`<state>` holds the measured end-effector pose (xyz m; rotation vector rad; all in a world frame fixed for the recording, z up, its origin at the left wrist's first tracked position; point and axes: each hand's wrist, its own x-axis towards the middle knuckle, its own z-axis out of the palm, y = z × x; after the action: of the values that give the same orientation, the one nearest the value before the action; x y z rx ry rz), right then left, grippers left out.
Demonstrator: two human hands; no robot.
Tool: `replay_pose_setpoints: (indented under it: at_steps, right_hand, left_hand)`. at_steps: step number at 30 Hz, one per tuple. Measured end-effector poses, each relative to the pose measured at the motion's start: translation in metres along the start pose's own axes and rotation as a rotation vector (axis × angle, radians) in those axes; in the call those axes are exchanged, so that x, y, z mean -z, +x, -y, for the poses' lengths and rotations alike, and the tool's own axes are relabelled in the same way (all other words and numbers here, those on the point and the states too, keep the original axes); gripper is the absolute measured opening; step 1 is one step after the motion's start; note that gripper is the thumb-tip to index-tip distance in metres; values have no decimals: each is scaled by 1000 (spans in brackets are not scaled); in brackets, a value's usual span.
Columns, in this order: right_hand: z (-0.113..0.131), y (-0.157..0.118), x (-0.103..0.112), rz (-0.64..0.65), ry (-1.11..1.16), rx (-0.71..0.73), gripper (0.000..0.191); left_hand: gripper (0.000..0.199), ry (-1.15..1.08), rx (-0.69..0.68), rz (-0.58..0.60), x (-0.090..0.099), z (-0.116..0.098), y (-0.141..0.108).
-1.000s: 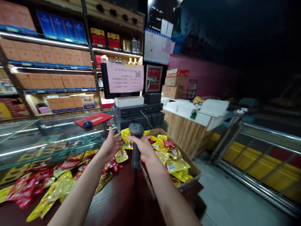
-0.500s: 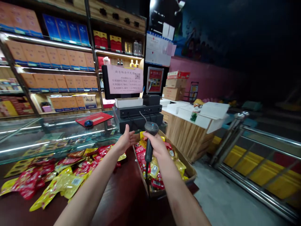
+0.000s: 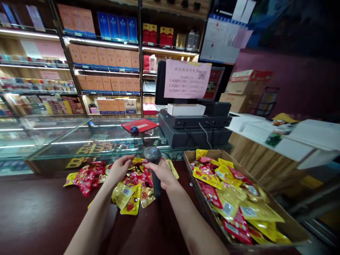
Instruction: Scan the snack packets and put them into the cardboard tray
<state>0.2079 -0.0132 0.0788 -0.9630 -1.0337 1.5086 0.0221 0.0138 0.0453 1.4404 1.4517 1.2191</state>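
My right hand (image 3: 165, 174) is closed around a dark handheld barcode scanner (image 3: 156, 182), its rounded head pointing up and a small blue light showing on top. My left hand (image 3: 119, 170) hovers at the left of the scanner, fingers half bent and thumb a little apart, with nothing visible in it. Beneath and between both hands lies a loose pile of red and yellow snack packets (image 3: 127, 196) on the dark table. On the right, an open cardboard box (image 3: 289, 219) holds many similar packets.
A glass display counter (image 3: 66, 141) runs behind the table, with a red mouse pad (image 3: 146, 124) and a mouse (image 3: 134, 129) on it. A monitor (image 3: 160, 85) bearing a pink sign stands over a black cash drawer (image 3: 191, 136). Shelves of boxed goods line the back.
My view has turned left, so the box now shows further right. My right hand has carried the scanner from over the box to the loose packets; my left hand has moved over them too.
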Motion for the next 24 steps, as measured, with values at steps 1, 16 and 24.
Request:
replay_pose_setpoints:
  at_steps: [1,16,24]
  right_hand:
    - [-6,4,-5,12,1,-20,18]
    - [-65,42,-41,196,92,-246,13]
    - [-72,42,-36,25,38,-270,17]
  left_hand:
    - [39,60,-6,-17,5,6,4]
    - [43,791,120,-206,44,53,24]
    - [59,690,168,7,40,46,17]
